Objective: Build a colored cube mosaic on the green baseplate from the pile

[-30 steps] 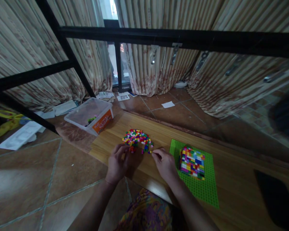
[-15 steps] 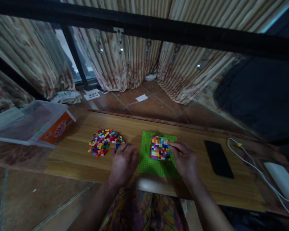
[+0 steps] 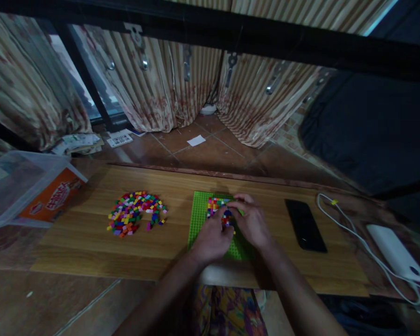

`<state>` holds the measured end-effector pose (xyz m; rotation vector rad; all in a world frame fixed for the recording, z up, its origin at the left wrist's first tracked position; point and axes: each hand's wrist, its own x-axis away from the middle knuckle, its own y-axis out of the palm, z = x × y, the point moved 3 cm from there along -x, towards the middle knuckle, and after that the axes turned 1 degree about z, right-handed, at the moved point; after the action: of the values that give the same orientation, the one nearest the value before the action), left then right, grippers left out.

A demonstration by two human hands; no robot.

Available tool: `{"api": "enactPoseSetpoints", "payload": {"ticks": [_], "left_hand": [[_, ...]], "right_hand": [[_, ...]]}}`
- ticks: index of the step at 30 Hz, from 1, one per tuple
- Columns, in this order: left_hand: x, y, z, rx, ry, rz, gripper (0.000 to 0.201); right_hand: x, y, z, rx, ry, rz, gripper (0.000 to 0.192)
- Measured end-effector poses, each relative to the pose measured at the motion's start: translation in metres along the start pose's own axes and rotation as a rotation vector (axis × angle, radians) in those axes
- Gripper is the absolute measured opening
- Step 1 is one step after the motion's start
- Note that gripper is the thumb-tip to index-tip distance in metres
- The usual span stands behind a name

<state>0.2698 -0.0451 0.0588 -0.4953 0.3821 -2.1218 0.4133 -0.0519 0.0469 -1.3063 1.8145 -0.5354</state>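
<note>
Item 1, grip. I see both hands meet over the brick block (image 3: 217, 206). The left hand (image 3: 213, 238) has its fingers curled against the block's near side. The right hand (image 3: 252, 221) arches over its right edge, fingertips pinched down on the top. Whether either pinch encloses a loose brick, I cannot tell; the fingers hide that spot.

Item 2, block. A low, many-coloured slab of small bricks, seated on the green baseplate (image 3: 199, 219), toward its far half. It lies flat, studs up. What shows of it looks roughly square, so I read no clear long axis. The plate's longer side runs away from me.

Item 3, handling, as I judge it. Light, stiff plastic with smooth, slightly slippery faces. Single bricks are tiny and want a fingertip pinch on opposite side walls. The slab is best steadied by its edges and pressed straight down; a sideways push could pop layers apart or slide the thin plate.

Item 4, surroundings. The plate lies mid-desk (image 3: 91, 242). A loose brick pile (image 3: 135, 212) sits well to the left, and a clear tub (image 3: 24, 186) beyond it overhangs the desk's left end. To the right are a black phone (image 3: 304, 225), a white cable (image 3: 357, 233) and a white power bank (image 3: 395, 252).
</note>
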Motion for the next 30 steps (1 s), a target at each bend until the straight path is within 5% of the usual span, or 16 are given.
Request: {"api": "enactPoseSetpoints", "payload": {"ticks": [11, 20, 26, 30], "left_hand": [[-0.006, 0.006, -0.001, 0.152, -0.033, -0.012, 0.053], [-0.007, 0.007, 0.004, 0.113, -0.018, 0.024, 0.051], [-0.005, 0.010, -0.002, 0.144, -0.036, 0.043, 0.056], [-0.004, 0.011, -0.005, 0.169, -0.031, 0.041, 0.055]], "right_hand": [[0.003, -0.002, 0.013, -0.318, 0.257, 0.039, 0.020], [0.008, 0.022, 0.022, -0.644, 0.454, 0.091, 0.033], [0.016, 0.011, 0.016, -0.531, 0.301, 0.198, 0.018], [0.023, 0.004, 0.010, -0.348, 0.118, 0.152, 0.016]]}}
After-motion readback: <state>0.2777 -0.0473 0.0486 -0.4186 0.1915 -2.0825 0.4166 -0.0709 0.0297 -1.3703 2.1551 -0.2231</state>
